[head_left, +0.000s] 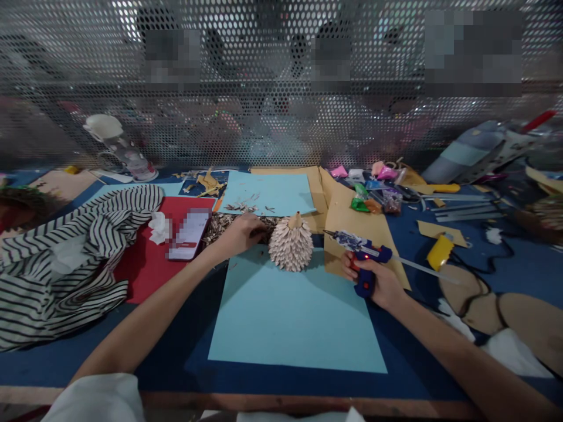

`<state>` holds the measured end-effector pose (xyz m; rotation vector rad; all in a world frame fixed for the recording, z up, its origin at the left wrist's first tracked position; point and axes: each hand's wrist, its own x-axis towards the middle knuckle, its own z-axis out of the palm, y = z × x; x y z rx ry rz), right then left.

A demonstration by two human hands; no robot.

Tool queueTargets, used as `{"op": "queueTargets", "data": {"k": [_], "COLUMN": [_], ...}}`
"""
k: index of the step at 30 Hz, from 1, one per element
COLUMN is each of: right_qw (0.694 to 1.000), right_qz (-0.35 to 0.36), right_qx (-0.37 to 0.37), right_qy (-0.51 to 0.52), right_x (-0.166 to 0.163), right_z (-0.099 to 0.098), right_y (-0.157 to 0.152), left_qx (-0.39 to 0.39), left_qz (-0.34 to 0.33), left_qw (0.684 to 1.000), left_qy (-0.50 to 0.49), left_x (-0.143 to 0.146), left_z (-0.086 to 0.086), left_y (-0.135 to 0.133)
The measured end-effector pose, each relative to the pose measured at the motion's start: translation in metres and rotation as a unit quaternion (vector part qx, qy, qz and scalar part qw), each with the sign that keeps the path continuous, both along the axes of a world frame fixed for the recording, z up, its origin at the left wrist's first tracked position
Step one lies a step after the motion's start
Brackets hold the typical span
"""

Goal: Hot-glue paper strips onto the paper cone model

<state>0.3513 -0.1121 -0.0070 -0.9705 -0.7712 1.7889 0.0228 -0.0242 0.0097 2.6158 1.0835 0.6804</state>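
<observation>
A rounded figure covered in overlapping pale seed husks (pixel 291 249), with a bare tan tip on top, stands on a light blue sheet (pixel 294 334). My left hand (pixel 244 232) is just left of it, over a heap of dark striped husks (pixel 219 225). Its fingers are curled and pressed together; what they hold, if anything, is hidden. My right hand (pixel 379 280) grips a blue hot glue gun (pixel 364 258) with a lit red light. The nozzle points left toward the figure, apart from it, and a clear glue stick (pixel 422 268) sticks out behind.
A phone (pixel 189 235) lies on red paper (pixel 147 269) beside a striped cloth (pixel 79 234). Brown paper (pixel 360 220) and colourful small bags (pixel 373 193) lie behind the glue gun. Cups (pixel 466 152) stand back right. A perforated metal screen (pixel 272 117) closes the far edge.
</observation>
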Motion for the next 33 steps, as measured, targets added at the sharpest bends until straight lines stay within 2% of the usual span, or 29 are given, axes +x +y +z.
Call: {"op": "queueTargets", "data": {"k": [4, 12, 24, 29, 33], "right_qw": [1.000, 1.000, 1.000, 1.000, 1.000], "right_qz": [0.001, 0.004, 0.005, -0.004, -0.003], "right_qx": [-0.002, 0.012, 0.018, 0.008, 0.025], "right_qy": [0.007, -0.005, 0.000, 0.009, 0.005], "right_x": [0.000, 0.000, -0.001, -0.002, -0.001], "right_z": [0.001, 0.000, 0.001, 0.003, 0.002], "right_y": [0.000, -0.001, 0.001, 0.000, -0.001], "left_qx": [0.010, 0.000, -0.045, -0.064, -0.041], "left_qz": [0.038, 0.067, 0.131, 0.137, 0.128], "left_qw": [0.999, 0.997, 0.989, 0.986, 0.986], "left_qy": [-0.001, -0.024, -0.048, -0.069, -0.097], "left_x": [0.003, -0.003, -0.005, -0.003, -0.003], "left_z": [-0.007, -0.012, -0.002, 0.002, 0.009], "left_y": [-0.001, 0.007, 0.002, -0.001, -0.004]}}
